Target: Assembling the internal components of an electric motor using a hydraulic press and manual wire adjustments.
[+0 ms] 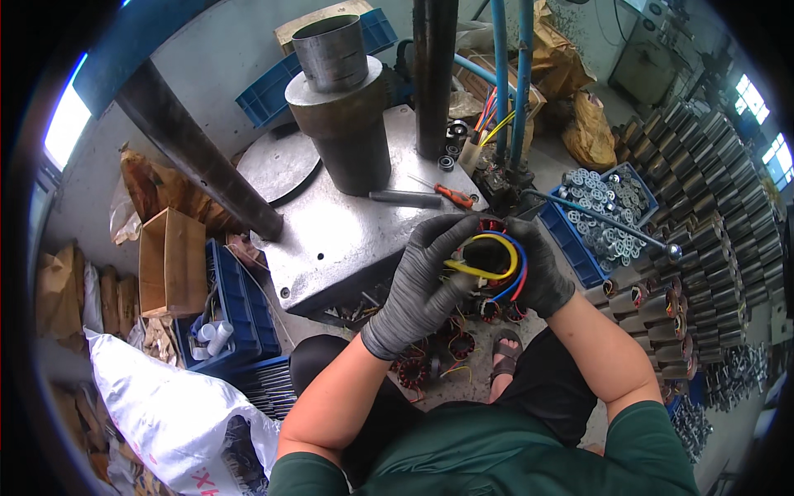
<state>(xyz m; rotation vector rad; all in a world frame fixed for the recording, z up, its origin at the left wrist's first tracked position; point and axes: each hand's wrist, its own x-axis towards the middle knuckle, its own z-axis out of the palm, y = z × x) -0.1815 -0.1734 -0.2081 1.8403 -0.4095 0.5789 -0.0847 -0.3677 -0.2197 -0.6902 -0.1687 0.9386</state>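
A round motor part (pixel 488 260) is being gripped by both hands, left hand (pixel 422 281) and right hand (pixel 542 269); its coloured wires (pixel 500 266) are still sticking out loose.

The gloved left hand (pixel 422 285) and right hand (pixel 538 269) cover most of the wound stator (pixel 488 256). Small parts in the blue crate (pixel 571 240) are too small to tell. The steel column (pixel 434 74) is cut off at the top edge.

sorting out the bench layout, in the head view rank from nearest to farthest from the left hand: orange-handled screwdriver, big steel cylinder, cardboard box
From the left hand:
1. Orange-handled screwdriver, just above it on the press table.
2. Big steel cylinder, farther up the table, slightly left.
3. Cardboard box, far left, off the table.
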